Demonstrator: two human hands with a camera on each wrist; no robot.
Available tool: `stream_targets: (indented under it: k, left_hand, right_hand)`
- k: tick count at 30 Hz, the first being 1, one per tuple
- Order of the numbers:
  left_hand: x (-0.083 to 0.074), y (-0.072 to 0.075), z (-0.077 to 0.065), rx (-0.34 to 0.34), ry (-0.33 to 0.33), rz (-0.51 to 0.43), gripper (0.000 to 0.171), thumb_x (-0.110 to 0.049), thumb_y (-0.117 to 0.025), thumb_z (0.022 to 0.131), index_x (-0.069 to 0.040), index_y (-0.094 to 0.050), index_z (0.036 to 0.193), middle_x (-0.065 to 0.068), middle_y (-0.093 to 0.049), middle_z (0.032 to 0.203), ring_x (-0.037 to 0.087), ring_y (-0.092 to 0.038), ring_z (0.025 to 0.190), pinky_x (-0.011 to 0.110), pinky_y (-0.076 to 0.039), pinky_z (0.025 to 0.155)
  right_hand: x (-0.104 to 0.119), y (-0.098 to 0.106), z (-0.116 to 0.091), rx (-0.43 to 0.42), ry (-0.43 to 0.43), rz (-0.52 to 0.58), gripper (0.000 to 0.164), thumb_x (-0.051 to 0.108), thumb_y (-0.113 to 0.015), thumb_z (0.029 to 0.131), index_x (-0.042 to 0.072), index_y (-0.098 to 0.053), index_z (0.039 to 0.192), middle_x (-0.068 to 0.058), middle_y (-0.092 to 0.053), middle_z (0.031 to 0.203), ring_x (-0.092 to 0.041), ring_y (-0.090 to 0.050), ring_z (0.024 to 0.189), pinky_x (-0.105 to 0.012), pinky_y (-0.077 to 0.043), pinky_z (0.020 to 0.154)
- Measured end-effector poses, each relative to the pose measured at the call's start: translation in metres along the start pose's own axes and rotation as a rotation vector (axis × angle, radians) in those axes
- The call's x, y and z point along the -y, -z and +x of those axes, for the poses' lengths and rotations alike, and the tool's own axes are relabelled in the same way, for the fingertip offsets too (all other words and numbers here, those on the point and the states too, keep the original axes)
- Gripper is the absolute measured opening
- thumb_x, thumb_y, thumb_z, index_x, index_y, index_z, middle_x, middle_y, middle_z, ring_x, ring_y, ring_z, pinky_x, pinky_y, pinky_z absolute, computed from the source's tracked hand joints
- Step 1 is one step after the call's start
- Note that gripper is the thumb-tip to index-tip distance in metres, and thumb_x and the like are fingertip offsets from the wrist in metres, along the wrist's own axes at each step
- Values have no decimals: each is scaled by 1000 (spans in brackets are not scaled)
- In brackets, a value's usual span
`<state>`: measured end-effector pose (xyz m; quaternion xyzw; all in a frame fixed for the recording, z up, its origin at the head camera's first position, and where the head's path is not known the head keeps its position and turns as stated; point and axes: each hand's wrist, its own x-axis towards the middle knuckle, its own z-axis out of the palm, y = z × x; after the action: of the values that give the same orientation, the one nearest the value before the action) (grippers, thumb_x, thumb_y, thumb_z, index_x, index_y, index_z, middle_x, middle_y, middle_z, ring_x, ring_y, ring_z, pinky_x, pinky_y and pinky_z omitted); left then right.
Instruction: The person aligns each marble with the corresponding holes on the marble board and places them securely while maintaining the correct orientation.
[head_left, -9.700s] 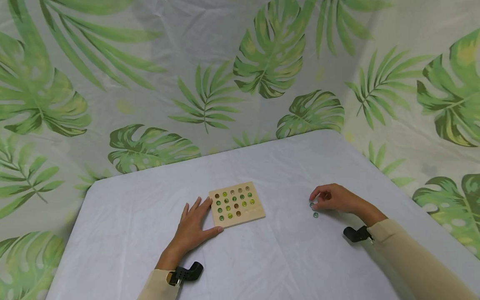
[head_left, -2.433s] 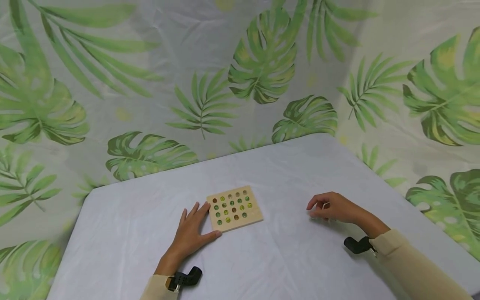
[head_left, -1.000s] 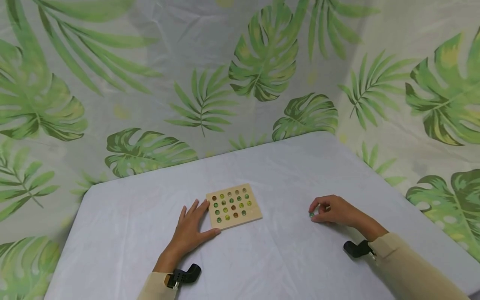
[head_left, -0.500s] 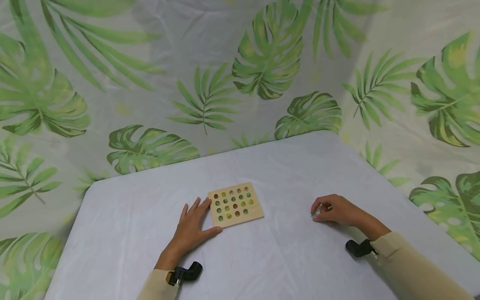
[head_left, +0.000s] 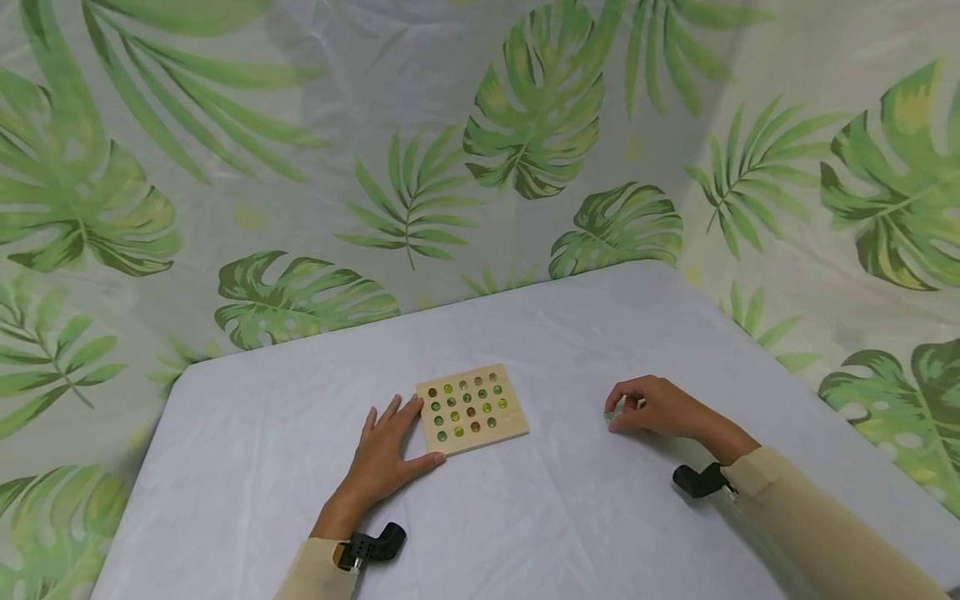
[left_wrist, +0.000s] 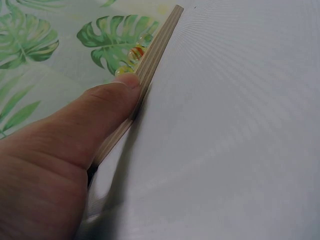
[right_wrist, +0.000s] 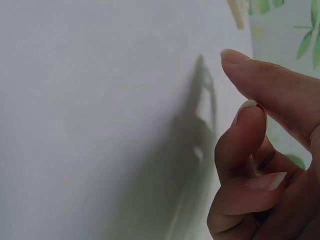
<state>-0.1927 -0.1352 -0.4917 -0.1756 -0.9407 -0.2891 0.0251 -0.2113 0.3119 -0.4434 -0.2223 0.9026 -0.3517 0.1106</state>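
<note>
A wooden board (head_left: 514, 427) lies flat on the white-covered table, with rows of green, yellow, brownish and clear glass marbles (head_left: 471, 412) set in its hollows. At its left side rests my left hand (head_left: 378, 462), fingers spread along the left edge and thumb on the near edge. In the left wrist view the thumb (left_wrist: 107, 102) presses the board's side (left_wrist: 162, 42), beside several marbles (left_wrist: 136, 53). To the right of the board, my right hand (head_left: 652, 407) pinches a glass marble (head_left: 609, 415) between thumb and fingertips. The right wrist view hides that marble behind the fingers.
White cloth (head_left: 570, 517) covers the table. A leaf-printed curtain (head_left: 405, 192) hangs behind and to the right. Black wrist cameras (head_left: 375, 546) sit on both sleeves. A corner of the board (right_wrist: 236, 14) shows at the top of the right wrist view.
Two loose marbles lay by my right hand earlier; one more now sits in the board's near row. The right hand has taken a marble and moved up and left. My left hand stays put.
</note>
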Motion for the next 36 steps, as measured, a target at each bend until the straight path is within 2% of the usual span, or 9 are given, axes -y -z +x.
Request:
stream_targets:
  k: [5, 11, 19, 36]
  left_hand:
    - [0, 0, 0, -8, -12, 1, 98, -64, -71, 75, -15, -33, 152, 5, -33, 155, 26, -17, 147, 48, 2, 119]
    - [1, 0, 0, -6, -10, 6, 98, -63, -71, 76, -15, -33, 152, 5, -33, 155, 26, -17, 147, 47, 1, 119]
    - [-1, 1, -1, -7, -8, 4, 97, -61, -72, 76, -15, -33, 152, 5, -33, 155, 26, -17, 146, 47, 1, 119]
    - [-1, 0, -1, -13, -17, 2, 97, -62, -72, 76, -16, -33, 152, 4, -33, 155, 26, -17, 146, 48, 1, 119]
  right_hand:
    - [12, -6, 18, 17, 46, 38, 11, 18, -74, 85, 15, -70, 95, 2, -58, 67, -8, -50, 53, -24, -45, 48]
    - [25, -20, 40, 42, 41, 109, 12, 19, -74, 86, 15, -69, 96, 0, -57, 67, -12, -52, 51, -27, -47, 48]
    - [41, -37, 64, 52, 52, 130, 14, 21, -75, 85, 14, -70, 96, -1, -56, 67, -13, -51, 52, -27, -48, 49]
    - [66, -65, 94, 84, 90, 175, 13, 18, -77, 83, 13, -72, 95, 0, -58, 67, -10, -49, 53, -24, -45, 50]
